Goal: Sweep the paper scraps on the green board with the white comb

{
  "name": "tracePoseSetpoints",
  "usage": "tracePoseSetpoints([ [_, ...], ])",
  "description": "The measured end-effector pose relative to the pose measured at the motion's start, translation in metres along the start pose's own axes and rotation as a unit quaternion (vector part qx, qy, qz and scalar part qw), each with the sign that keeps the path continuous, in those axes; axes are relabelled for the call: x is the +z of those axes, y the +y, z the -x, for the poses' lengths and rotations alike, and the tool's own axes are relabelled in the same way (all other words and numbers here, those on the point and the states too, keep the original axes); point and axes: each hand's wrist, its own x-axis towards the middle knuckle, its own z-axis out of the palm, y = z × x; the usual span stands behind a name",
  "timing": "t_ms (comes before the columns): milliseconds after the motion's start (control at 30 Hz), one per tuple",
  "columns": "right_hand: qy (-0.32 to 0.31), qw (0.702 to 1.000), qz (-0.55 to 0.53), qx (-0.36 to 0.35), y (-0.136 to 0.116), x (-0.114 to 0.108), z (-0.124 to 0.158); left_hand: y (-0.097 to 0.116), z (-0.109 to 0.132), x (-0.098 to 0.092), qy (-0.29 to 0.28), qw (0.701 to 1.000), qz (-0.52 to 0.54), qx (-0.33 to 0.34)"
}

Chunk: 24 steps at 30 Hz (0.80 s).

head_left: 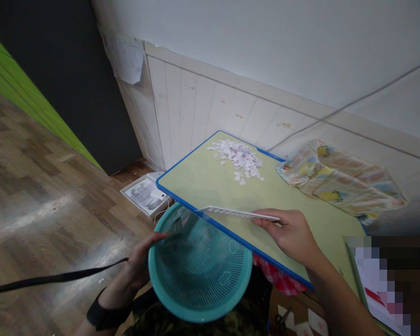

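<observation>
– Gripping what?
– White slotted tool (243, 213), mid-frame, in right hand (290, 233); teal basket (200, 314) by the rim, lower centre, in left hand (140, 262).
– And with paper scraps (244, 158), upper centre?
– Probably best kept low, basket snug.

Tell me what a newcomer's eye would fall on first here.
Probably the round turquoise plastic basket, low in the centre, its left rim held by the left hand. Next would come the heap of small white paper-like pieces near the far edge of the blue-rimmed, pale green table. Then the flat white slotted strip pinched in the right hand, its tip by the table's near edge.
</observation>
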Motion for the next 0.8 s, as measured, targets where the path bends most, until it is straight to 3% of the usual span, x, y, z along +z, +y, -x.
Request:
tracePoseSetpoints([
  [200, 0.052, 0.998, 0.025, 0.027, 0.003, -0.009, 0.022, -0.004, 0.000, 0.007, -0.004, 1.000, 0.002, 0.004],
  [433, 0.028, 0.999, 0.021, 0.026, -0.004, -0.011, 0.038, -0.001, 0.004, 0.016, 0.015, 1.000, 0.009, 0.003],
  [800, 0.033, 0.999, 0.030, 0.019, -0.012, -0.013, 0.042, -0.004, 0.001, 0.009, 0.006, 1.000, 0.015, 0.009],
])
